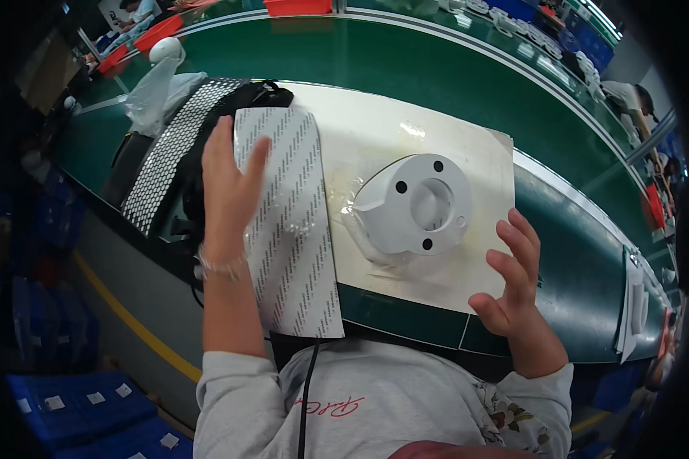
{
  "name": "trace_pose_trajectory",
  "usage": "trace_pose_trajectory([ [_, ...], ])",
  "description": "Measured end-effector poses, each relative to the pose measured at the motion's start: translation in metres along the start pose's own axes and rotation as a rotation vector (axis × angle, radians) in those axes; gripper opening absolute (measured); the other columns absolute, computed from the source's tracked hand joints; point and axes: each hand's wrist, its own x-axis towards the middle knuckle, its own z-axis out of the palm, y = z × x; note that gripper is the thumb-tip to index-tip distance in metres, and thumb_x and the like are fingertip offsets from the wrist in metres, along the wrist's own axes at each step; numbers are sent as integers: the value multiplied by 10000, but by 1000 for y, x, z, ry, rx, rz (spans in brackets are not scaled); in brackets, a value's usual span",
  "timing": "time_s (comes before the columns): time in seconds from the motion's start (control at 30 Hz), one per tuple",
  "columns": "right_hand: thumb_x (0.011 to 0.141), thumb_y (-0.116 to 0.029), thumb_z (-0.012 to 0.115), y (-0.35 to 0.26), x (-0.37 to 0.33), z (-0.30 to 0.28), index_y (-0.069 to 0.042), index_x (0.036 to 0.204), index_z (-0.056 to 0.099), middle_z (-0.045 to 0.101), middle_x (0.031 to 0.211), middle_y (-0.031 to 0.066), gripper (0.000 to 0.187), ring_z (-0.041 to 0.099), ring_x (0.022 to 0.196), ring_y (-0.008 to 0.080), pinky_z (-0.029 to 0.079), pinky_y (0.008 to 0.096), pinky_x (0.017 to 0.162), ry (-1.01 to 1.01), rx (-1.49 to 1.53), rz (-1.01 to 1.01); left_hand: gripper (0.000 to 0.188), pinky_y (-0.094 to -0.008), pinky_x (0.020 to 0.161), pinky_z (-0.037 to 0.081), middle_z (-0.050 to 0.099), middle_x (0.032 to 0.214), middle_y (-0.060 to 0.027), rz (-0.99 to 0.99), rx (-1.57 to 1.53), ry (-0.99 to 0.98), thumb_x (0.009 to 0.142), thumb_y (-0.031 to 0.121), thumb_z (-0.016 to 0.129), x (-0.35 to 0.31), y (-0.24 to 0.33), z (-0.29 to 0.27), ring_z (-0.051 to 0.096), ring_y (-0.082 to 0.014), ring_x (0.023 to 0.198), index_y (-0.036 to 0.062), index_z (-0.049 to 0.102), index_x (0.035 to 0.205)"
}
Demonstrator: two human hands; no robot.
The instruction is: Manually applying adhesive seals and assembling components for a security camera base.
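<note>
A white plastic housing (377, 220) with a large round opening and several black round spots lies on a cream board (482, 164), right of the middle of the view. Left of it, a long white sheet of printed backing paper (292, 229) runs toward my body and hangs past the table's near edge. My left hand (233, 187) is over the left edge of this sheet, fingers stretched, thumb apart, holding nothing; whether it touches the paper I cannot tell. To the right of the housing, my right hand (515, 275) hovers apart from it, fingers loosely bent and spread, with nothing in them.
Beyond the left hand lie a black bag with a white mesh-patterned strip (177, 145) and a clear plastic bag (155, 98). A green conveyor (406, 65) crosses the far side. White papers (631, 306) sit at the right table end. Blue crates (92, 409) stand on the lower left.
</note>
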Motion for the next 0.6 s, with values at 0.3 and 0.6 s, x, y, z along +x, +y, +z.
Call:
trace_pose_trajectory([
  [0.3,793,-222,578,-7,7,3,-70,1061,480,455,1166,144,324,403,1119,364,349,435,905,-96,4,41,552,-371,989,246,405,1268,-186,-192,671,-109,745,370,573,47,-64,29,358,-302,1189,26,491,1168],
  [0.6,764,-131,580,-14,12,2,-55,975,512,529,1026,126,233,498,988,331,419,399,807,-50,113,-56,80,-253,693,416,545,876,-42,-79,-384,-17,767,0,550,27,-59,12,522,-98,794,29,538,841],
])
